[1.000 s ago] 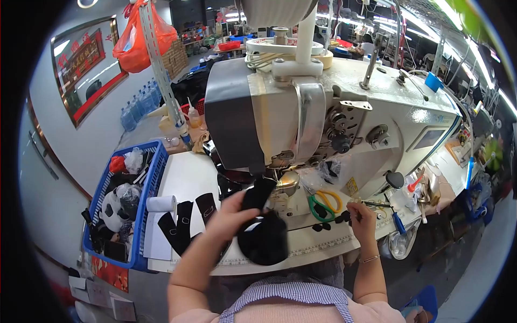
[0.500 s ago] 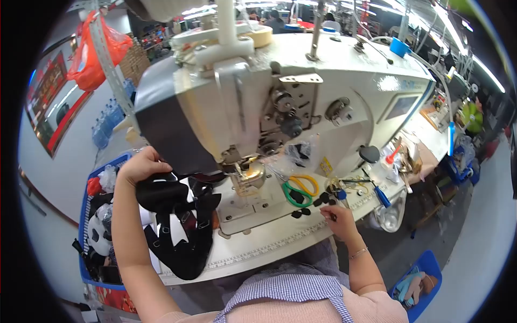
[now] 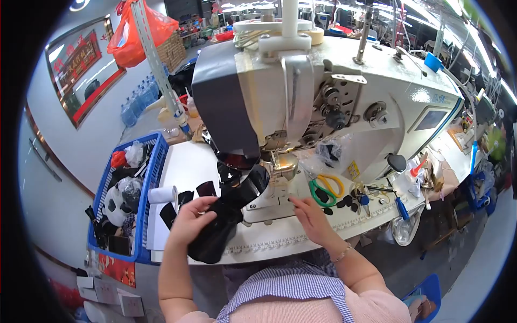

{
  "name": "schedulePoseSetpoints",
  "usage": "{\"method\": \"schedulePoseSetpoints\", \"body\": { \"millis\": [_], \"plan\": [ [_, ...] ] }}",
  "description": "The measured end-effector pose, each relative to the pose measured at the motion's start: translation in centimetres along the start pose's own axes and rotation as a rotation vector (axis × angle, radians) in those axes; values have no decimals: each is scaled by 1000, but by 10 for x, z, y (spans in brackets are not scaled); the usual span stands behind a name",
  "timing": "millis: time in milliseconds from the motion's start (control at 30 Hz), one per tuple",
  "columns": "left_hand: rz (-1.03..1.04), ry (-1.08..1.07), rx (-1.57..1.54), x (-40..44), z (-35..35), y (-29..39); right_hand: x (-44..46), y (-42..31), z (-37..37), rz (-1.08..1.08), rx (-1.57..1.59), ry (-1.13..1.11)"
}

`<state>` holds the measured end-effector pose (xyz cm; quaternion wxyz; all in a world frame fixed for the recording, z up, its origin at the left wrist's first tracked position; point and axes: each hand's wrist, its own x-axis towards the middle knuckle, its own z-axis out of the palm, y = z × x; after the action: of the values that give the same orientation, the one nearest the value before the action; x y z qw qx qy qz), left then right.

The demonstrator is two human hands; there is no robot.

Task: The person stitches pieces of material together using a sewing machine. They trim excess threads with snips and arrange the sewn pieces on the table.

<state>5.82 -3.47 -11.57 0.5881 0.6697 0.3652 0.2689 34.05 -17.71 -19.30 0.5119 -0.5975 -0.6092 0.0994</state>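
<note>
My left hand [image 3: 191,219] pinches a glossy black piece [image 3: 218,229] whose upper end curves up beside the needle area of the sewing machine [image 3: 285,91]. On the machine bed's right part, my right hand [image 3: 314,219] has its fingers close together near the needle plate [image 3: 269,207]; a small dark thing shows at its fingertips, too small to name. Green and yellow scissors [image 3: 326,191] lie right of that hand, beside several small black pieces [image 3: 344,202]. Further black pieces [image 3: 206,189] lie on the table left of the machine.
A blue basket [image 3: 153,185] with bags and cloth stands at the left, next to a white roll [image 3: 162,194]. A blue screwdriver [image 3: 402,208] and a red-tipped tool [image 3: 418,167] lie at the right. A red bag [image 3: 142,32] hangs at upper left.
The view has swung back left. My left hand has come from the machine's left side to the front with the black piece. My right hand has moved left from the small black pieces toward the needle plate.
</note>
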Motion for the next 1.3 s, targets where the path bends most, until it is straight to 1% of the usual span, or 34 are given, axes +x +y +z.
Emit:
{"method": "schedulePoseSetpoints", "body": {
  "millis": [33, 133, 267, 367, 467, 567, 733, 833, 867, 933, 967, 1000, 1067, 1100, 1133, 1167, 1233, 1267, 1300],
  "plan": [
    [33, -1, -55, -8, 10, -6, 11, -7, 8, -62, 34, -23],
    [93, 44, -126, -23, 33, -14, 31, -34, 25, -81, 93, 51],
    [171, 105, -191, -32, 40, -27, 38, -44, 36, -98, -109, 59],
    [156, 112, -183, -35, 41, -32, 30, -35, 49, -156, -129, 55],
    [157, 105, -202, -34, 45, -34, 32, -38, 49, -67, 1, 59],
    [160, 106, -219, -33, 48, -33, 35, -47, 47, -58, -11, 44],
    [143, 73, -228, -34, 46, -36, 34, -35, 51, -124, -38, 47],
    [89, 141, -365, -34, 36, -25, 31, -29, 45, -117, 15, 105],
    [81, 256, -209, -29, 15, -33, 29, -27, 40, -113, 42, 132],
    [185, 361, -263, -2, -29, -35, 17, -20, 25, -32, 4, 105],
    [149, 379, -355, 9, -32, 6, 8, -15, 16, 9, -17, 89],
    [218, 360, -398, 37, -49, 9, -2, -9, 8, 43, -53, 71],
    [277, 230, -597, 97, -64, 37, -25, 4, -4, 109, -136, 60],
    [304, 95, -658, 133, -79, 37, -38, 10, -9, 138, -185, 68],
    [318, 112, -731, 162, -79, 46, -48, 15, -11, 167, -235, 81],
    [351, 199, -845, 188, -74, 57, -57, 16, -14, 152, -304, 103],
    [432, 318, -823, 229, -73, 62, -73, 14, -22, 141, -452, 151],
    [469, 369, -822, 246, -68, 56, -74, 11, -24, 126, -471, 195],
    [487, 305, -879, 258, -64, 41, -75, 6, -28, 130, -501, 240]
  ]
}}
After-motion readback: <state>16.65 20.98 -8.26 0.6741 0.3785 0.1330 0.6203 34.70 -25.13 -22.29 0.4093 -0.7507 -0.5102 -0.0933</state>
